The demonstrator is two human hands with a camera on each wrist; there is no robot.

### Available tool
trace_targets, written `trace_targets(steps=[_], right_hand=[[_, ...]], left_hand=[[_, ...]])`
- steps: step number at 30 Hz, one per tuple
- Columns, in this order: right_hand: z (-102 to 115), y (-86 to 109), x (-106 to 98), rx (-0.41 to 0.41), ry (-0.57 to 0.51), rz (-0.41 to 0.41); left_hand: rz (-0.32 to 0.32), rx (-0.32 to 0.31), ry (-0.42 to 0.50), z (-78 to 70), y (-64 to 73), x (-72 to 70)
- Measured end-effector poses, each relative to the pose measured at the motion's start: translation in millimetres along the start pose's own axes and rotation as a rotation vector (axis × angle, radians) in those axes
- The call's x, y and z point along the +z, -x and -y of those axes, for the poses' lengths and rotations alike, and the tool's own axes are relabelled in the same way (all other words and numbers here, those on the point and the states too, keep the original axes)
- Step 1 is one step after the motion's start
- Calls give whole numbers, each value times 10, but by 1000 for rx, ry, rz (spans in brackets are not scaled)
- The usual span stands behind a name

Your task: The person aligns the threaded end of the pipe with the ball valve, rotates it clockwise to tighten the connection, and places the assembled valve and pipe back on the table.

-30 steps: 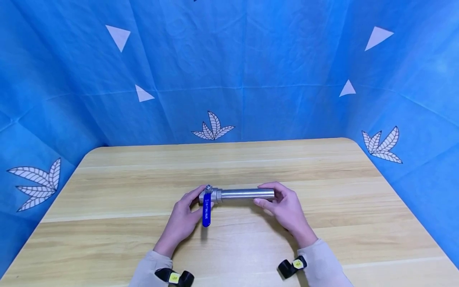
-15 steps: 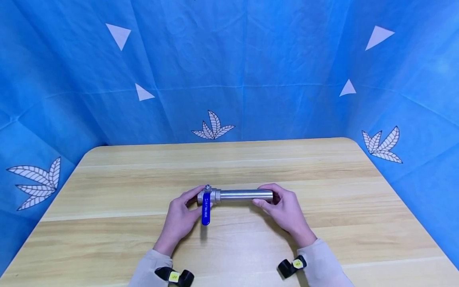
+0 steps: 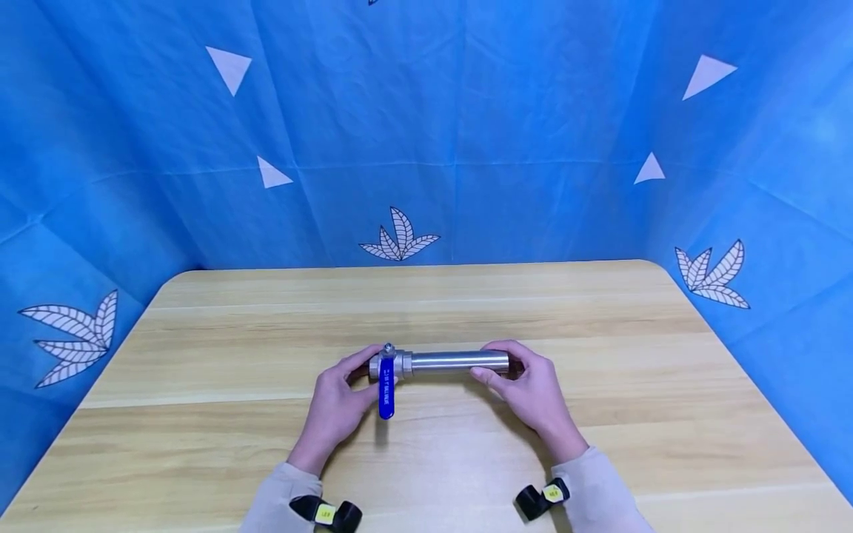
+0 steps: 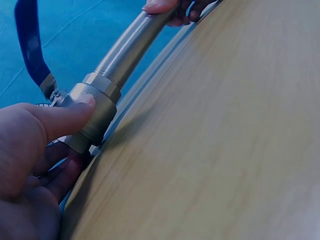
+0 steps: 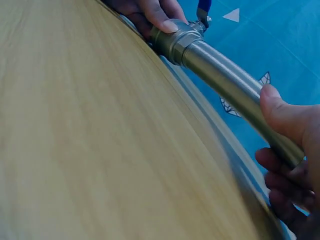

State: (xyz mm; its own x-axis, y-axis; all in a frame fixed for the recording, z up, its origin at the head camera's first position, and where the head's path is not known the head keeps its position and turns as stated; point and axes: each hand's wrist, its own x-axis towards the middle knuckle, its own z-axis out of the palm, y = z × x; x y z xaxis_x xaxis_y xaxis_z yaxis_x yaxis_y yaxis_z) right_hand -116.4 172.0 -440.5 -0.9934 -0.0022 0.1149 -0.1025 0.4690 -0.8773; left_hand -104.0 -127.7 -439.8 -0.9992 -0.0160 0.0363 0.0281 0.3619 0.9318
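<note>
A metal ball valve (image 3: 403,363) with a blue lever handle (image 3: 386,390) is joined to a shiny steel pipe (image 3: 460,361), the two lying in one line across the middle. My left hand (image 3: 338,403) grips the valve body at its left end, thumb on the near side, as the left wrist view shows (image 4: 45,135). The lever points toward me, beside the left thumb. At the pipe's far right end, my right hand (image 3: 533,385) holds it between thumb and fingers. In the right wrist view the pipe (image 5: 225,82) runs from the right thumb up to the valve.
Beneath the hands is a light wood tabletop (image 3: 440,311) with rounded back corners. A blue cloth backdrop (image 3: 426,111) with white triangles and leaf prints surrounds its back and sides. Black wrist cameras (image 3: 543,497) sit at both cuffs.
Both hands keep their hold on the valve and pipe. Only a slight shift of the head view shows; the valve and pipe stay nearly in place.
</note>
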Motion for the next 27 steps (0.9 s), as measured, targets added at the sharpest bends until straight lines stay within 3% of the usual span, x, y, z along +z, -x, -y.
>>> trace_targets(steps=[11, 19, 27], right_hand=[[-16, -18, 1, 6, 106, -20], [-24, -18, -16, 26, 75, -6], [-28, -30, -9, 5, 35, -31]], left_hand=[[-23, 10, -16, -18, 22, 41], [-44, 32, 12, 8, 3, 66], [-120, 70, 79, 26, -28, 73]])
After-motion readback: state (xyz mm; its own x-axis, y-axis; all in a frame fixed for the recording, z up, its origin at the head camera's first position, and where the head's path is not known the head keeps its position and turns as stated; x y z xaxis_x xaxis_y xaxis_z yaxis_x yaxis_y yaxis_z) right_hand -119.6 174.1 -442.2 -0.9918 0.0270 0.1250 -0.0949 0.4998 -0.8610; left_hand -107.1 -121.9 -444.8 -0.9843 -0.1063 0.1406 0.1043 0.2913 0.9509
